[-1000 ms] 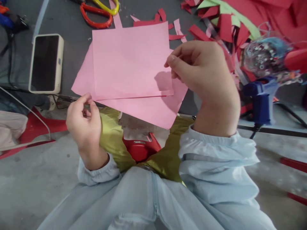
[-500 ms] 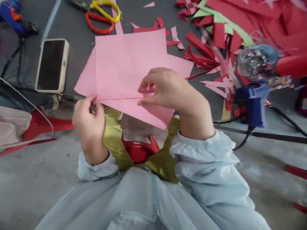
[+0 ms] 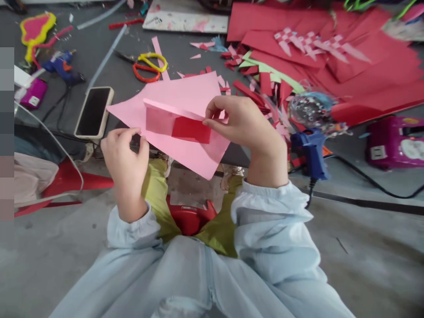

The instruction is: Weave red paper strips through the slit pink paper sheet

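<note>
A large pink sheet (image 3: pixel 195 161) lies at the table's front edge, one corner jutting over it. Standing tilted on it is a smaller pink paper (image 3: pixel 158 121), its near face shaded. A bright red rectangle (image 3: pixel 190 130) shows on the right part of that face; whether it is a separate piece I cannot tell. My right hand (image 3: pixel 247 121) pinches the smaller paper's right end between thumb and fingers. At the big sheet's left edge is my left hand (image 3: pixel 124 152), fingers bent, with a small gap between thumb and forefinger and nothing visible there.
Scissors (image 3: pixel 150 66) with red and yellow handles lie behind the sheets. A phone (image 3: pixel 94 112) is at left. Paper strips, a stack of red sheets (image 3: pixel 357 84) and a bag of beads (image 3: pixel 311 108) fill the right. A blue glue gun (image 3: pixel 311 150) stands beside my right forearm.
The smaller pink paper, flat before, is now tipped up, showing its shaded near face and the red rectangle. My left fingers have come off its corner. The view takes in more of the table.
</note>
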Tool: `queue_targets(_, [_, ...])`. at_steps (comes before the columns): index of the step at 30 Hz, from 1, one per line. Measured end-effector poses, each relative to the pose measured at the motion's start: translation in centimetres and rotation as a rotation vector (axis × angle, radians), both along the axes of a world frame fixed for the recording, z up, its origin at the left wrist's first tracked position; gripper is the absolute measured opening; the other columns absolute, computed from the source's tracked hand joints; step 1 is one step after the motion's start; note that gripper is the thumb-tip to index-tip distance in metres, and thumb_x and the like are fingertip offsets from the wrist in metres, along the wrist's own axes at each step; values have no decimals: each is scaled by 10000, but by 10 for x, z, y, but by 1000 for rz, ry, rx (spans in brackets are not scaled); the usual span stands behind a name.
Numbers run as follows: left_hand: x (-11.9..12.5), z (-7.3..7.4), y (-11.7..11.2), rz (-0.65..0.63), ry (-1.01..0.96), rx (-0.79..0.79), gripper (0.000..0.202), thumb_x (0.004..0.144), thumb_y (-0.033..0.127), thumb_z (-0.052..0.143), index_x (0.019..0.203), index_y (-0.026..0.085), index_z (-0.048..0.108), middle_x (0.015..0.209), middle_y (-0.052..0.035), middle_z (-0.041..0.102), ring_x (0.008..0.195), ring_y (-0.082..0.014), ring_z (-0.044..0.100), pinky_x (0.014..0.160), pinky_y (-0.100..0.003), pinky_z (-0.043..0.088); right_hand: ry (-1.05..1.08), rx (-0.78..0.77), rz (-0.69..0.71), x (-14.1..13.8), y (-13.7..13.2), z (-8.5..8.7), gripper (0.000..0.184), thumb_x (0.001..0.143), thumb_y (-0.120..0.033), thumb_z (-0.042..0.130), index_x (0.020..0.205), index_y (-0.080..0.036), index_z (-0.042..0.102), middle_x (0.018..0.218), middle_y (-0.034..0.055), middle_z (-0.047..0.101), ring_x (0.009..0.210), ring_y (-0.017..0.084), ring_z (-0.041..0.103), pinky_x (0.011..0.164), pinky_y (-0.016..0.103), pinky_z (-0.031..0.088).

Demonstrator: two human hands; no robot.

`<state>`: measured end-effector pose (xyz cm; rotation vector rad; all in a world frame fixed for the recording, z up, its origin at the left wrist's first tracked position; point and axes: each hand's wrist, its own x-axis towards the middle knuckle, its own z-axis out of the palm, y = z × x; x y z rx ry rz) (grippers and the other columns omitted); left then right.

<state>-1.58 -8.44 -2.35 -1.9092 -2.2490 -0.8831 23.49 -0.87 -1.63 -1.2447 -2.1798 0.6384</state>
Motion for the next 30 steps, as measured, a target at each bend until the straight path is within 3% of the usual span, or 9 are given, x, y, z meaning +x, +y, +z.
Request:
queue_targets(3, [1,19,7,-5,39,-5,292,811,188,687,1100,159,720,1077,-144,687,1101,-341,609,1054,-534,425,132,50,-48,3,-1,2,165,767,-112,637,747,-243,539,795,31,650,739,188,584,711,353,454])
queue_targets(8, [4,55,38,-131,-30,-8,547,705,191,813,1227,198,651,1275,-130,638,1270,-345,537,1122,-512,387,249,93,-29,5,-2,2,129,765,-102,599,761,-221,549,766,9,639,711,152,559,685,312,435])
queue_targets(12, [9,72,65,-286,-53,-151,458,738,263,803,1168,144,700,1240,-149,679,1210,-358,592,1108,-529,391,295,85,-9,7,-1,-1,87,770,-127,592,764,-207,560,764,5,637,703,141,559,664,290,413])
queue_targets(15, [6,66,74,-396,-165,-110,289,786,271,742,1071,222,742,1193,-83,715,1149,-298,637,1072,-474,444,284,81,-23,9,-1,-4,63,781,-144,591,771,-201,566,773,9,640,710,140,561,664,286,411])
queue_targets(18, [-2,47,73,-426,-361,10,187,785,351,748,926,229,766,1096,-61,752,1075,-261,683,1016,-426,503,274,73,-53,11,-1,-5,59,772,-143,600,773,-195,573,775,9,638,717,137,560,671,283,419])
queue_targets(20, [-7,35,70,-410,-537,-34,215,768,427,764,850,228,770,906,-58,768,879,-243,723,859,-400,574,274,63,-73,12,-1,-5,69,754,-132,607,768,-194,580,770,7,636,716,136,562,667,282,429])
queue_targets(23, [-8,25,64,-349,-676,-76,239,715,442,793,807,223,769,804,-53,752,769,-224,710,680,-344,590,281,49,-89,11,-3,-5,95,730,-112,614,764,-196,586,773,5,641,719,138,574,675,287,452])
queue_targets(30, [0,19,56,-355,-703,38,166,741,377,758,811,226,765,821,-24,754,803,-186,708,758,-332,595,267,67,-100,5,-6,-2,119,719,-102,624,751,-211,589,765,14,653,721,158,601,699,314,498])
